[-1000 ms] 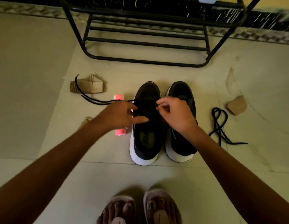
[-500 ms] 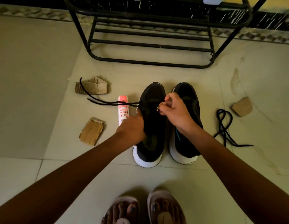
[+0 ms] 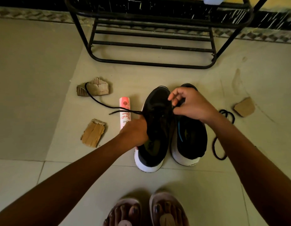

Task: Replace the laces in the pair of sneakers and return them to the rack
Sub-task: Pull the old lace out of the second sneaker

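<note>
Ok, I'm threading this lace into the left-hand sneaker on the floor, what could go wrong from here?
1. The lace trails over the pink spray can and onto a cardboard scrap; pulling with your right hand may roll the can or snag the scrap.
2. The sneaker and lace are both black in dim light, so a skipped eyelet would be easy to miss.
3. The spare lace lies loose beside the other sneaker and could get dragged.

Rack [image 3: 151, 46] cut off by top edge, upper tiers out of frame. Sandals [image 3: 166, 209] clipped at btm. Fingers of left hand [image 3: 135, 132] hidden inside left sneaker [image 3: 157, 128]; the hand covers lower end of spray can [image 3: 124, 110]. Right hand [image 3: 192, 105] blocks toe of right sneaker [image 3: 190, 137]; lace [image 3: 176, 106] in its pinch lost vs. black upper. Spare lace [image 3: 214, 146] partly behind forearm.
</note>
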### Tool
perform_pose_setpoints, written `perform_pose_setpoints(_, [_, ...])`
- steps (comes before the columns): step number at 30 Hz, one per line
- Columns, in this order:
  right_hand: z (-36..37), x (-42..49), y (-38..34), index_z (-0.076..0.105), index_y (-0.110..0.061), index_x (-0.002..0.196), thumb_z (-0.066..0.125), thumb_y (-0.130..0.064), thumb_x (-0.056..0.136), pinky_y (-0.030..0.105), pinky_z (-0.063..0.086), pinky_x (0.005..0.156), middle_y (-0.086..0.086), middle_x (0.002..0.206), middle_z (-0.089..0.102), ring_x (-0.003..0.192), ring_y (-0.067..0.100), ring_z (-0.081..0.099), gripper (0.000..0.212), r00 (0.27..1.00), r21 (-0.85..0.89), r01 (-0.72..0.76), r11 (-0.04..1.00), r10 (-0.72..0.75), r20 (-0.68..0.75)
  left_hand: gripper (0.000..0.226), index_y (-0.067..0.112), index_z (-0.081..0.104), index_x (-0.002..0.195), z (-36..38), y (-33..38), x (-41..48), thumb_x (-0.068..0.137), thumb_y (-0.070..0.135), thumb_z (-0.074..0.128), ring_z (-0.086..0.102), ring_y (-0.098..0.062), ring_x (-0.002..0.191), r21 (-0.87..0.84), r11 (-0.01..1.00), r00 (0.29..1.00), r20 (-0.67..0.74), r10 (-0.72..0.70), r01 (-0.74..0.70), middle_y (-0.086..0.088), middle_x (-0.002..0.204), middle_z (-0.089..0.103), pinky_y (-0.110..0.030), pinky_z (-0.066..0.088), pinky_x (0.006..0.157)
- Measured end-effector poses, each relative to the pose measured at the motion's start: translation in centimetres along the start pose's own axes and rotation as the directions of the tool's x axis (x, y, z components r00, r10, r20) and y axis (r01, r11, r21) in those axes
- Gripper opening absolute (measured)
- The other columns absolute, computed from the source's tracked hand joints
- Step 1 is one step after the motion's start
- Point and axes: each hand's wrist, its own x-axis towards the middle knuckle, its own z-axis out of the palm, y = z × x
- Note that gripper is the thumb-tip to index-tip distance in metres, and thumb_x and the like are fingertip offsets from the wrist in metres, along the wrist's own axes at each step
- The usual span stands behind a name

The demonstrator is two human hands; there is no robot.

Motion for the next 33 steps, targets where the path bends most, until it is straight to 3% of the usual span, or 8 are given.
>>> perform_pose_setpoints(6, [-3.5, -0.8, 0.9, 0.061, -0.023, 0.088, 0.071, 0.003, 0.069, 0.017, 0.037, 0.053, -0.003, 0.077, 0.060, 0.059, 0.002, 0.049, 0.034, 0.988, -0.216, -0.026, 0.976, -0.008, -0.153, 0.050, 0.005, 0.035, 0.127, -0.1, 0.2, -0.2, 0.083, 0.006, 0.059, 0.059, -0.037, 0.102, -0.064, 0.997, 0.999, -0.005, -0.035, 0.034, -0.019, 0.110, 0.057, -0.048, 0.052, 0.088])
perform_pose_setpoints(14, [-6.9, -1.4, 2.5, 0.065, -0.017, 0.092, 0.071, 0.001, 0.070, 0.020, 0.036, 0.057, 0.004, 0.081, 0.064, 0.061, 0.009, 0.052, 0.029, 0.920, -0.298, -0.139, 0.944, 0.012, -0.392, 0.063, 0.007, 0.026, 0.136, -0.2, 0.4, -0.3, 0.084, 0.009, 0.061, 0.058, -0.038, 0.104, -0.031, 0.999, 0.999, 0.020, -0.044, 0.045, -0.019, 0.112, 0.057, -0.048, 0.051, 0.088])
perform_pose_setpoints(19, [-9.7, -2.3, 3.1, 0.067, -0.017, 0.096, 0.058, 0.004, 0.070, 0.029, 0.042, 0.071, -0.001, 0.078, 0.060, 0.075, 0.023, 0.059, 0.034, 0.778, -0.341, -0.243, 0.908, -0.027, -0.628, 0.072, 0.008, 0.012, 0.145, -0.5, 0.4, -0.6, 0.089, 0.013, 0.057, 0.057, -0.033, 0.107, -0.048, 0.998, 0.999, 0.025, -0.043, 0.044, -0.017, 0.117, 0.054, -0.043, 0.051, 0.092])
perform_pose_setpoints(21, [-10.3, -2.3, 3.4, 0.066, -0.015, 0.097, 0.062, 0.006, 0.071, 0.024, 0.039, 0.068, 0.004, 0.084, 0.062, 0.070, 0.018, 0.054, 0.034, 0.835, -0.320, -0.235, 0.918, 0.022, -0.550, 0.065, 0.007, 0.018, 0.142, -0.8, 0.2, -0.9, 0.091, 0.020, 0.055, 0.062, -0.027, 0.092, -0.162, 0.987, 1.000, 0.002, -0.003, 0.003, -0.014, 0.111, 0.057, -0.036, 0.054, 0.083])
perform_pose_setpoints(23, [-9.0, -2.0, 3.3, 0.066, -0.017, 0.100, 0.067, 0.008, 0.070, 0.025, 0.042, 0.071, 0.007, 0.098, 0.063, 0.080, 0.022, 0.057, 0.039, 0.933, -0.334, -0.195, 0.922, 0.069, -0.354, 0.059, 0.011, 0.028, 0.137, -1.2, 0.1, -1.2, 0.092, 0.038, 0.054, 0.061, -0.020, 0.078, -0.269, 0.962, 0.999, -0.011, 0.049, -0.050, -0.011, 0.108, 0.061, -0.030, 0.054, 0.072])
perform_pose_setpoints(26, [-5.2, -1.8, 2.4, 0.065, -0.023, 0.111, 0.075, -0.006, 0.072, 0.034, 0.046, 0.087, 0.006, 0.112, 0.055, 0.098, 0.025, 0.057, 0.044, 0.992, -0.419, -0.095, 0.903, 0.050, -0.116, 0.061, 0.019, 0.043, 0.131, -1.6, 0.1, -1.2, 0.089, 0.062, 0.038, 0.062, -0.021, 0.093, -0.287, 0.951, 0.988, -0.133, 0.083, -0.119, -0.005, 0.110, 0.063, -0.033, 0.052, 0.079])
perform_pose_setpoints(30, [0.9, -2.5, 0.5, 0.058, -0.017, 0.119, 0.078, -0.038, 0.072, 0.024, 0.044, 0.069, -0.006, 0.087, 0.060, 0.083, 0.011, 0.061, 0.055, 0.989, -0.223, -0.043, 0.974, 0.073, 0.127, 0.039, 0.015, 0.060, 0.113, -2.3, -0.2, -0.4, 0.098, 0.041, 0.034, 0.061, -0.025, 0.091, -0.284, 0.943, 0.920, -0.387, 0.055, -0.176, -0.010, 0.104, 0.064, -0.032, 0.048, 0.077])
perform_pose_setpoints(33, [4.5, -2.5, 0.7, 0.054, -0.016, 0.112, 0.072, -0.044, 0.076, 0.025, 0.045, 0.064, -0.004, 0.082, 0.060, 0.081, 0.016, 0.061, 0.048, 0.994, -0.422, 0.012, 0.906, 0.036, 0.106, 0.022, 0.015, 0.061, 0.108, -2.4, -0.6, 0.5, 0.095, 0.029, 0.049, 0.060, -0.021, 0.086, -0.230, 0.947, 0.881, -0.463, 0.095, -0.223, -0.007, 0.105, 0.062, -0.026, 0.043, 0.071])
